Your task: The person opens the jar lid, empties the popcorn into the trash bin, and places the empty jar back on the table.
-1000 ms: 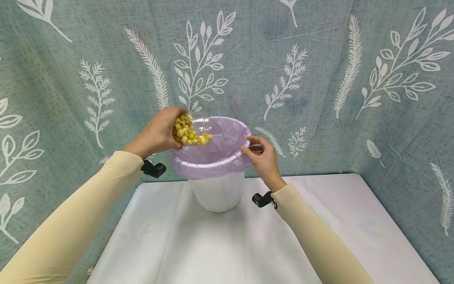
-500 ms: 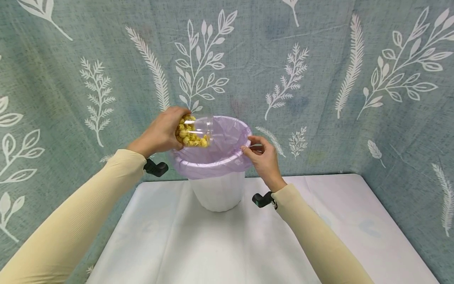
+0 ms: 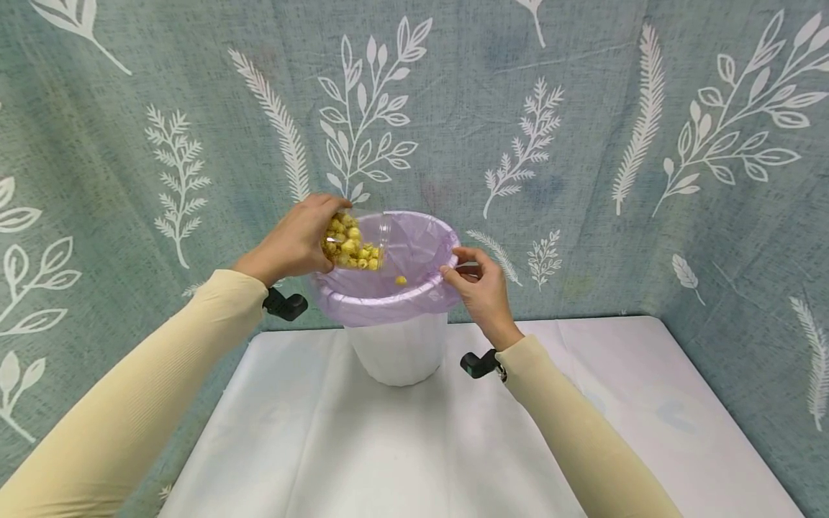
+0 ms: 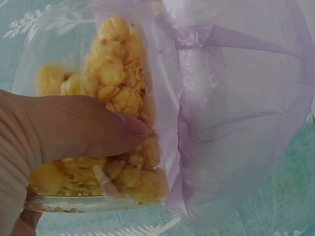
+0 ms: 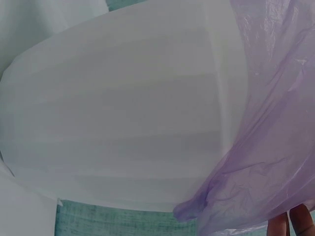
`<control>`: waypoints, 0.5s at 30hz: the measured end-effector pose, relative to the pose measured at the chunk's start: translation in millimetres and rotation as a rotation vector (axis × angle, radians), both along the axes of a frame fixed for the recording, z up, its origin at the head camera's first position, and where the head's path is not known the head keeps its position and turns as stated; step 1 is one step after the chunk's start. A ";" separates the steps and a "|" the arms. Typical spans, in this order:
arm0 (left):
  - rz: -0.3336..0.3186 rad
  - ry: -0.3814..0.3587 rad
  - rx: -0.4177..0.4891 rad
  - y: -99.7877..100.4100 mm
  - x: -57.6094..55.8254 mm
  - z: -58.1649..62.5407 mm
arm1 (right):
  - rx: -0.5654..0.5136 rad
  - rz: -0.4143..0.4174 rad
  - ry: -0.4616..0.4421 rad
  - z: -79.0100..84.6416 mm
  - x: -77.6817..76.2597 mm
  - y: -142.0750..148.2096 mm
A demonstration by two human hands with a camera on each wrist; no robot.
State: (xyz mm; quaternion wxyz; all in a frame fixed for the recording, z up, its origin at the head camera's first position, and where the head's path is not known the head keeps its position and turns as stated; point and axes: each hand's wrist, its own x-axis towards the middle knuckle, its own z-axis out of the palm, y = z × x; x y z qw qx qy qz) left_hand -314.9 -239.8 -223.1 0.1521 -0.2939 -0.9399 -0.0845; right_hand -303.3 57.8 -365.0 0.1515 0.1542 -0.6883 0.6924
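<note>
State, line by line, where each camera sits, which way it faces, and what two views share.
Head: on the head, facing forward and down at a white tapered bin; left hand, right hand and cream sleeves show.
Left wrist: on that wrist, facing a clear cylindrical jar of yellow popcorn; thumb shows.
Right wrist: on that wrist, facing the bin's side; two fingers show, lower right.
Shared: both wrist views include the thin purple plastic liner.

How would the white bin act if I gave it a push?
The white bin might tip fairly easily, since it narrows toward its base. Its rim could feel slippery, as a thin, wrinkled purple liner is folded over it. The right hand, pinching the liner there, might steady it somewhat.
</note>
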 end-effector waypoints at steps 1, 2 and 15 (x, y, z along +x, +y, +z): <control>0.000 -0.001 -0.004 0.2 -0.1 0.1 | -0.001 -0.001 0.000 -0.1 0.1 0.0; 0.002 -0.001 -0.007 0.2 -0.3 0.2 | -0.002 -0.003 0.000 -0.1 0.2 0.0; -0.002 0.003 -0.011 3.4 1.8 0.9 | -0.011 -0.001 0.005 -1.2 -0.4 0.4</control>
